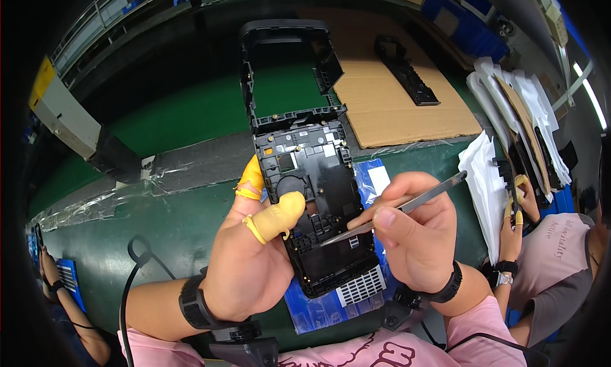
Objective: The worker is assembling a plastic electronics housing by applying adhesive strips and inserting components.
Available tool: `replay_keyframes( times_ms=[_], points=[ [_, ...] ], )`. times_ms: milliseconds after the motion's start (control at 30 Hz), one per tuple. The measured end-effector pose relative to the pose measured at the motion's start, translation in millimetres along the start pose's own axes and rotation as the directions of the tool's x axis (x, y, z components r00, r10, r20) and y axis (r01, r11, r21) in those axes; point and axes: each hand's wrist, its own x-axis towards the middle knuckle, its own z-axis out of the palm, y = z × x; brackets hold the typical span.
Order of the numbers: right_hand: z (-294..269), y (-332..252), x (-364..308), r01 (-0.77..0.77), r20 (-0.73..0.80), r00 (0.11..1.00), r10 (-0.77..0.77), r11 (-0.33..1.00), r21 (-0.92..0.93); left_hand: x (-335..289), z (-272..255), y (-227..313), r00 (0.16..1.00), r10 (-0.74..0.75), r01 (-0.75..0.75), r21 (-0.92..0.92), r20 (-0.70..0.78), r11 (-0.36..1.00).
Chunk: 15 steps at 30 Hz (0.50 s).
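Note:
A long black plastic housing [337, 169] with an open frame at its far end is tilted up in front of me. My left hand [245, 271] is closed on its left edge, with yellow finger cots on the thumb and a finger. In my right hand [423, 239] a pair of metal tweezers [423, 198] is pinched between thumb and fingers. The tweezers' tips reach the lower part of the housing, by its small ribs; whether they grip anything is too small to tell. Beneath the housing lies a blue pad [312, 313] with a gridded white label [363, 286].
A cardboard sheet [375, 109] lies beyond the housing, bearing another black plastic part [407, 74]. White wrapped packages [484, 189] stand at the right. A co-worker's hands [515, 224] hold a black part there; another person's hand [48, 265] shows far left. A black cable [133, 262] loops near my left arm.

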Motion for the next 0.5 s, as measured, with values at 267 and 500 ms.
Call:
replay_keyframes(
  times_ms=[267,500],
  points=[
    [-10.8,5.7,1.2,0.053,0.134,0.989,-0.063,0.996,0.072,-0.5,-0.2,0.9,1.0,-0.008,0.008,-0.034,-0.004,0.999],
    [-11.6,5.9,2.5,0.049,0.146,0.988,-0.055,0.998,0.051,0.4,-0.9,0.4,1.0,-0.011,0.011,-0.034,0.006,0.999]
  ],
)
